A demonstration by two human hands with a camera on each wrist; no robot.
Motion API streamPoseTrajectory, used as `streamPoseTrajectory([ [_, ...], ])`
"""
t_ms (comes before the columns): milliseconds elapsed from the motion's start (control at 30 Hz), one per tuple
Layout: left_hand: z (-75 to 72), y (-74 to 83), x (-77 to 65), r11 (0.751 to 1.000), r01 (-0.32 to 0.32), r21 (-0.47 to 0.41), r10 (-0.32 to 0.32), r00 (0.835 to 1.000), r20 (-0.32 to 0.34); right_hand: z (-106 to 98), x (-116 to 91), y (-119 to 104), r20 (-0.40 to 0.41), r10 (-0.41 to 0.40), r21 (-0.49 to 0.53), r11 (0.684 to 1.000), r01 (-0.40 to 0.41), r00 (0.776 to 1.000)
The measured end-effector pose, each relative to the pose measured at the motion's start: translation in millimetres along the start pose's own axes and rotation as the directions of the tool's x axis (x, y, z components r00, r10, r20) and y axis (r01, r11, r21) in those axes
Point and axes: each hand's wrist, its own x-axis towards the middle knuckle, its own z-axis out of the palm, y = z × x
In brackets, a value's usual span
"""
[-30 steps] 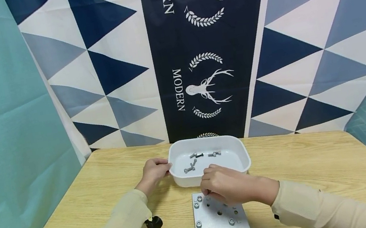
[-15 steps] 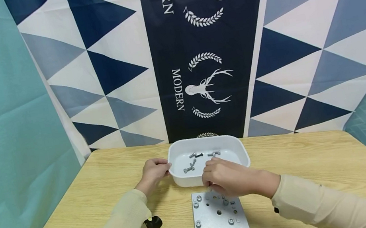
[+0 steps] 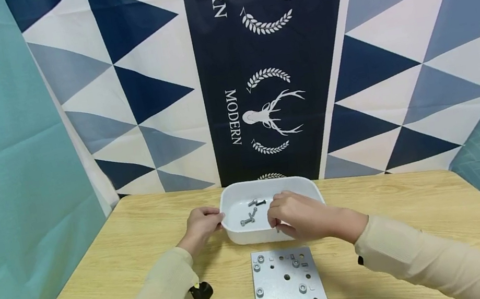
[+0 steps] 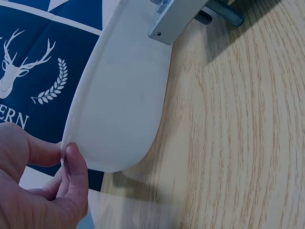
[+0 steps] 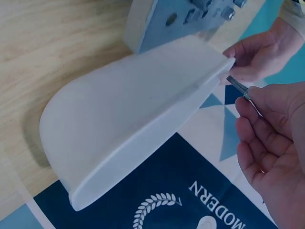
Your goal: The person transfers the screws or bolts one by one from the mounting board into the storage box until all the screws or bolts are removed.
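Note:
My left hand (image 3: pixel 202 225) pinches the left rim of a white plastic tray (image 3: pixel 254 237) between thumb and fingers; the left wrist view shows this grip closely. Over the tray's front rim, my right hand (image 3: pixel 298 214) pinches a small silver screw (image 5: pixel 238 87) by its head, the threaded end sticking out from the fingertips. Several loose silver screws (image 3: pixel 247 221) and a black screw (image 3: pixel 260 202) lie in the tray; my right hand hides the tray's right part. Nearer to me sits a metal plate (image 3: pixel 278 291) with holes and several socket-head screws standing in it.
The wooden table (image 3: pixel 159 210) carries everything. A black device (image 3: pixel 202 293) shows at my left wrist, above the table. Behind the table's far edge hangs a patterned cloth (image 3: pixel 152 79), and a teal sheet (image 3: pixel 7 156) hangs at the left.
My right hand has moved away from the plate's far edge, forward and up to the tray's front rim, uncovering the plate. My left hand stays on the tray.

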Motion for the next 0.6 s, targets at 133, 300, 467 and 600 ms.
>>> streamPoseTrajectory([
  [133,-0.1,0.3,1.3,1.0,-0.004,-0.006,0.004,1.0,-0.002,-3.6,1.5,8.2,-0.013,0.009,-0.003,1.0,-0.009,1.0],
  [300,-1.9,2.6,1.2,1.0,-0.001,-0.002,0.001,1.0,-0.004,-7.8,2.3,19.6,-0.024,0.026,0.0,1.0,-0.026,0.999],
  [467,-2.4,2.0,-0.1,1.0,-0.005,0.001,0.005,1.0,0.004,-10.1,3.9,31.2,0.011,0.062,0.017,0.998,-0.062,0.998],
  [600,0.1,1.1,-0.4,1.0,-0.01,0.003,0.01,1.0,0.0,-10.0,6.5,41.2,0.06,0.11,0.052,0.992,-0.113,0.992],
])
